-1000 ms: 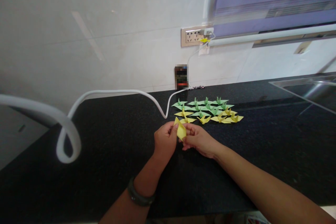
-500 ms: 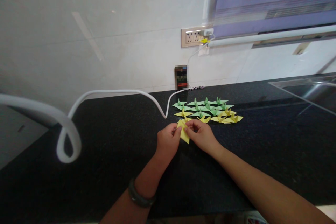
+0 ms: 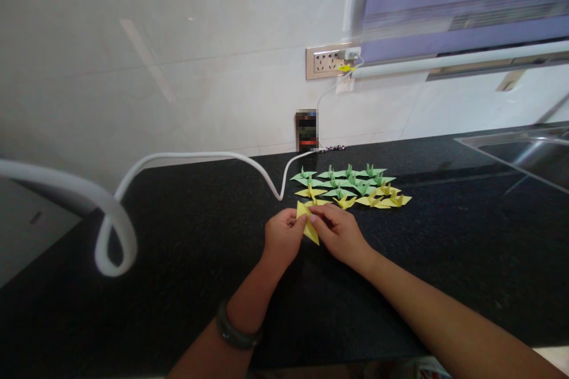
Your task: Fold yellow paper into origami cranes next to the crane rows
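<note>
Yellow paper (image 3: 312, 234) is pinched in the nearly closed fingers (image 3: 322, 227) of the left hand (image 3: 283, 238) and right hand (image 3: 343, 234), over the black desk (image 3: 191, 260), just in front of green and yellow cranes (image 3: 365, 189).

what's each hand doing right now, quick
Left hand: closed, pinching the folded yellow paper between thumb and fingers.
Right hand: fingers bent, thumb on the same paper from the other side.

Green and yellow folded-paper cranes (image 3: 352, 180) sit on the speckled black countertop (image 3: 200, 213). Pointed, folded yellow paper (image 3: 312, 233) is before them.
</note>
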The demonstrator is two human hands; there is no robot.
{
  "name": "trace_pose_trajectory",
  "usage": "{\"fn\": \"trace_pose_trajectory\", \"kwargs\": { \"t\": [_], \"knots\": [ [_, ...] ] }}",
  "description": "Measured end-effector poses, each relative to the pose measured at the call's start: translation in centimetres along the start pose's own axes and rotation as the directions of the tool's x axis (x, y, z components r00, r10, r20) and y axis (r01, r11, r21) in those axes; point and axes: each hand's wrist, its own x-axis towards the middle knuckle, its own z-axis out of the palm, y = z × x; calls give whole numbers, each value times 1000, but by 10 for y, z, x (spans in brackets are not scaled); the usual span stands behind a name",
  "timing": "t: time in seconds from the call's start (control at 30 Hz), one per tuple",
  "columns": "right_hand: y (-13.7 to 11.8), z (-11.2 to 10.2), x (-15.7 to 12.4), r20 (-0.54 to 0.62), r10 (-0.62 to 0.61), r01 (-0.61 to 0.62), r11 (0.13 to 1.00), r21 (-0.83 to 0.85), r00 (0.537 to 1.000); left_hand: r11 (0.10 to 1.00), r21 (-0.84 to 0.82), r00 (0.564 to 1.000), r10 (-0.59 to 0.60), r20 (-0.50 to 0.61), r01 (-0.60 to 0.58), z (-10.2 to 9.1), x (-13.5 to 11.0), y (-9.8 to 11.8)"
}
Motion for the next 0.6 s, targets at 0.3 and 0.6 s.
{"fn": "trace_pose_trajectory", "kwargs": {
  "t": [0.3,0.6],
  "knots": [
    [3,-2,0,55,-102,101,994,35,993,951,-264,986,-146,80,163,-1,4,1],
    [2,-6,0,134,-160,171,982,-78,978,944,-283,984,-156,81,172,-1,4,4]
  ]
}}
